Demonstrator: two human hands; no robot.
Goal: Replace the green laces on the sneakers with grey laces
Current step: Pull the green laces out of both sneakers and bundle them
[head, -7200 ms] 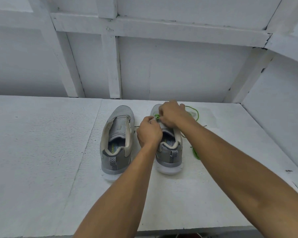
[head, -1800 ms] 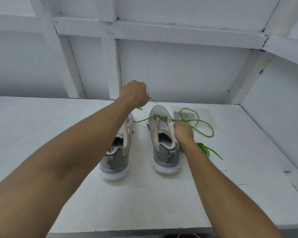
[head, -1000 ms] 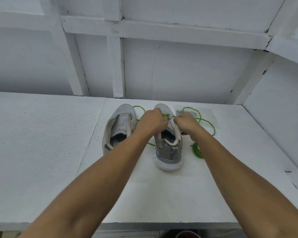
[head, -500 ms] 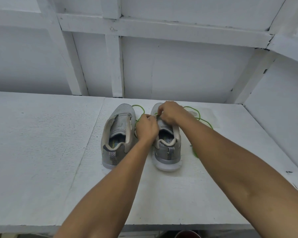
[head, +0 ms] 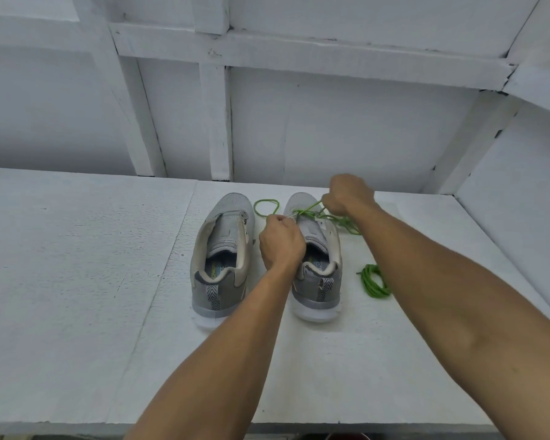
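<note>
Green lace (head: 308, 211) threaded through right sneaker (head: 321, 281) near its toe | left grip (head: 281, 246) pinching it beside the tongue | right grip (head: 350, 193) clenched on its far strand, raised | left sneaker (head: 223, 249) laceless alongside | coiled green lace (head: 373, 281) on table (head: 77, 265), right of both sneakers

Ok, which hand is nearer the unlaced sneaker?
Left. The left hand sits just beside the unlaced sneaker, over the other sneaker; the right hand is farther away, past that sneaker's toe, gripping green lace.
</note>
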